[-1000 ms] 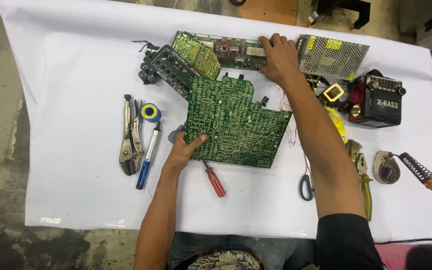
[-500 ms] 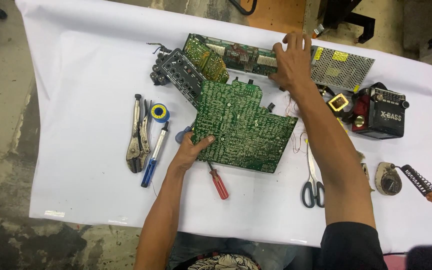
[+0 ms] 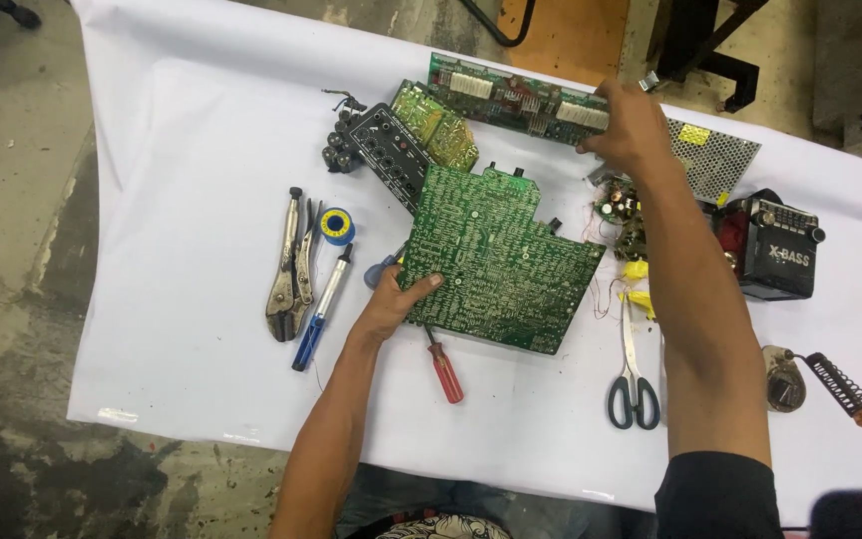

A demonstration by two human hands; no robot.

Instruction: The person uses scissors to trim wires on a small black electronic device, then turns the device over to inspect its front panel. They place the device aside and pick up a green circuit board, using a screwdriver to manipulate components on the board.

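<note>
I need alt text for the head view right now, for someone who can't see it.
A person's left hand grips the near-left edge of a large green circuit board on a white sheet, while the right hand rests on a long narrow board at the far side. Pliers, a red screwdriver, scissors and a small radio lie around them.

1 head view, steep downward, near worktable (image 3: 192, 150).

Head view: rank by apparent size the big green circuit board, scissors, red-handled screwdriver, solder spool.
1. big green circuit board, by far the largest; left hand grips its left edge.
2. scissors.
3. red-handled screwdriver, partly hidden under the board, so its rank against the scissors is unsure.
4. solder spool, smallest.
</note>
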